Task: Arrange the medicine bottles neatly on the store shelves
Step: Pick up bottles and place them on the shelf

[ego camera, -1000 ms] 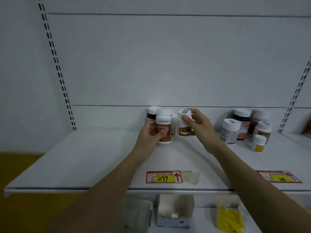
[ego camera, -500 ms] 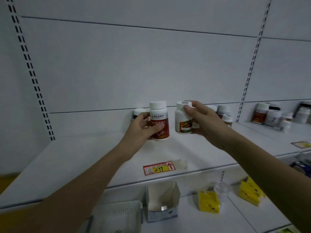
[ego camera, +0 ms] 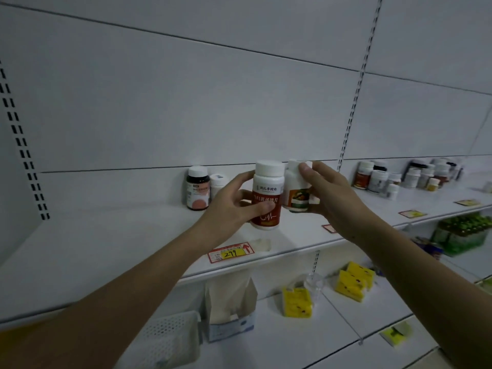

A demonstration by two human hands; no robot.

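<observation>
Left hand (ego camera: 229, 206) fingers are curling round a red-labelled bottle (ego camera: 267, 198); right hand (ego camera: 332, 201) fingers are gripping a white bottle (ego camera: 295, 190) just beside it.

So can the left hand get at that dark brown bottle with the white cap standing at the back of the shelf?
Probably not yet: the left hand already grips a red-labelled white bottle. The dark brown bottle stands just beyond, with nothing between.
</observation>
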